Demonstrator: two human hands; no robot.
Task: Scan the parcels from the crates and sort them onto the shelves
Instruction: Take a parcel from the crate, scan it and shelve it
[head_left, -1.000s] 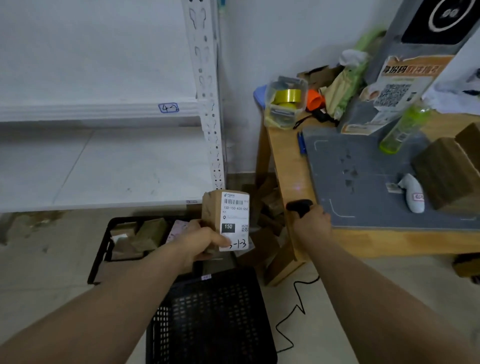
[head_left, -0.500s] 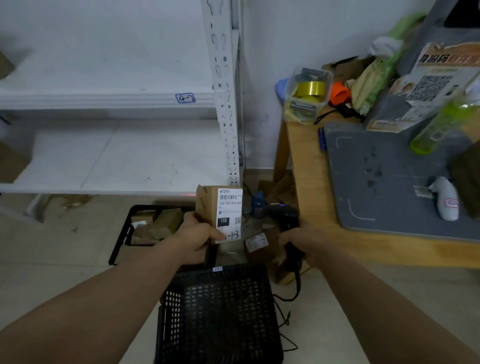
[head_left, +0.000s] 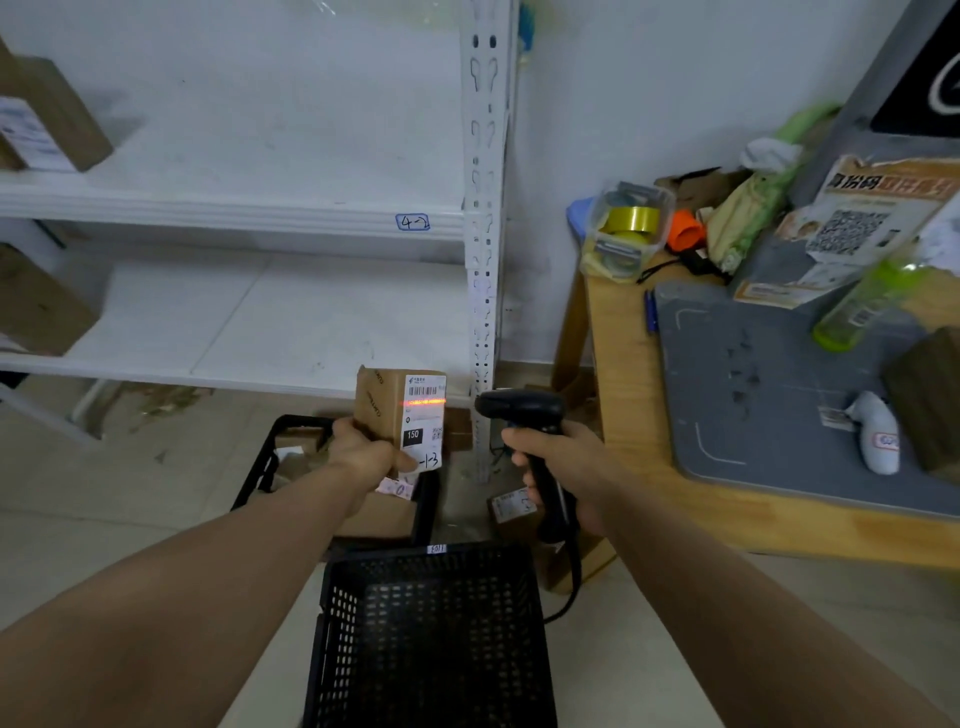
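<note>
My left hand (head_left: 363, 454) grips a small cardboard parcel (head_left: 387, 410) upright, its white label facing right. A red scan line glows across the barcode on the label. My right hand (head_left: 563, 462) holds a black corded barcode scanner (head_left: 524, 413) by its handle, its head pointed left at the label, a short gap away. Below the parcel a black crate (head_left: 260, 467) on the floor holds several more parcels. A second black crate (head_left: 431, 634), with nothing visible inside, stands nearest me. The white shelves (head_left: 234, 218) rise behind, one tagged "4-2".
Cardboard boxes (head_left: 41, 119) stand on the shelves at far left. A wooden table (head_left: 618, 374) on the right carries a grey mat, tape tub, green bottle, white handheld device and brown boxes. More parcels lie on the floor under the table. The scanner's cable hangs beside the near crate.
My right hand took the scanner from the table's edge and raised it level with the parcel. The red scan line now lights the label. The parcel stayed in my left hand.
</note>
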